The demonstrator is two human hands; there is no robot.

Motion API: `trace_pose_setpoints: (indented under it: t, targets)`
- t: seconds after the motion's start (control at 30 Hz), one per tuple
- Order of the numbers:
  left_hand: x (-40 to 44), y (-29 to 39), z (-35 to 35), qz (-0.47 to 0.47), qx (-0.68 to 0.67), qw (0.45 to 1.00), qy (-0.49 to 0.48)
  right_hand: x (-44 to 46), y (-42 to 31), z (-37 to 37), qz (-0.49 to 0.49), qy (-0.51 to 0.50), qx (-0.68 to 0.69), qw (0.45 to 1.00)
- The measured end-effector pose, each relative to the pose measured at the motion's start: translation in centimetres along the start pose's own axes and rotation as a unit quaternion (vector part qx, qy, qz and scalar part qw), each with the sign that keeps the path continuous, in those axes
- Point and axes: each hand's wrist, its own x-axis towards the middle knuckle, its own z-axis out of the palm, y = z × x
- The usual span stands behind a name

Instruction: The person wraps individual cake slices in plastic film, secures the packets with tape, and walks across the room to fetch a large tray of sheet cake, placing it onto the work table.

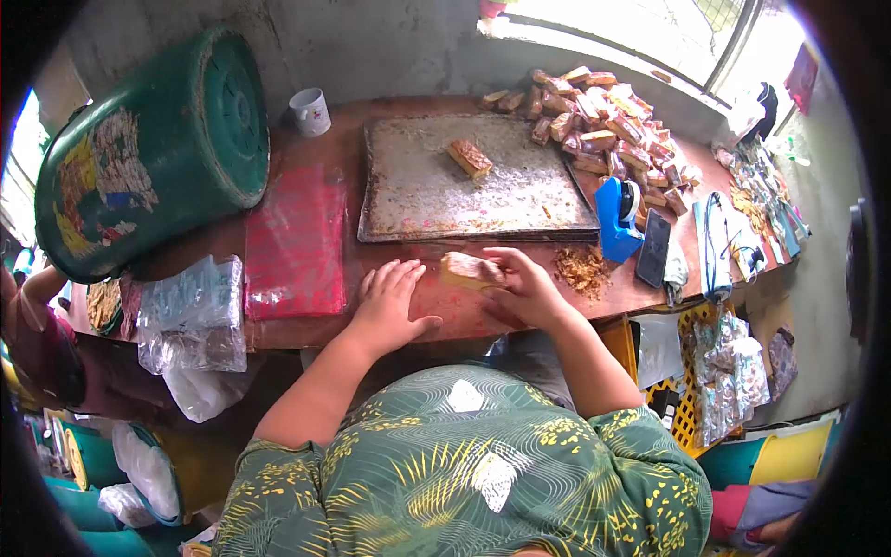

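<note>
My right hand [531, 290] is closed around one end of a slice of brown-topped cake [464, 268], just over the front part of the table. My left hand [390, 304] rests palm down to the left of it, fingers spread and holding nothing. Beyond both hands lies a worn metal baking tray [418, 190], with a single cake slice [470, 159] on it. Right beside the left hand is a stack of red plastic sheets [295, 246]. Crumbs [582, 269] are heaped to the right of my right hand.
Many wrapped slices [617, 130] form a pile at the back right. A blue tape dispenser [617, 223] and a phone [653, 249] stand right of the tray. At left are a large green bin [158, 158], clear plastic bags [193, 311] and a white mug [310, 112].
</note>
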Motion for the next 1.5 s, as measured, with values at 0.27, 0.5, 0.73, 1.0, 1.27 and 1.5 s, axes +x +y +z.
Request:
trace_pose_setpoints:
  t: [0.27, 0.5, 0.73, 1.0, 1.27, 1.5]
  targets:
    - [0.1, 0.5, -1.1, -0.025, -0.027, 0.999, -0.004, 2.6, -0.2, 1.6, -0.068, -0.036, -0.243, 0.967]
    - [5.4, -0.5, -2.5, 0.011, -0.023, 0.990, 0.137, -0.7, -0.6, 2.5, -0.177, 0.070, -0.327, 0.926]
    - [11.1, -0.7, -1.7, 0.018, 0.057, 0.997, 0.058, -5.7, -1.3, 3.8, -0.245, -0.036, -0.415, 0.876]
    - [10.2, 3.1, -6.5, 0.063, -0.086, 0.992, -0.073, 0.0, -6.5, 0.6, -0.244, 0.093, -0.418, 0.870]
    - [6.3, 3.8, -4.0, 0.142, 0.061, 0.988, 0.029, 3.1, -6.0, 1.0, -0.112, 0.040, -0.149, 0.982]
    - [5.6, 3.7, -3.3, 0.124, -0.001, 0.992, 0.035, 1.8, -2.8, 1.2, -0.116, 0.007, -0.304, 0.946]
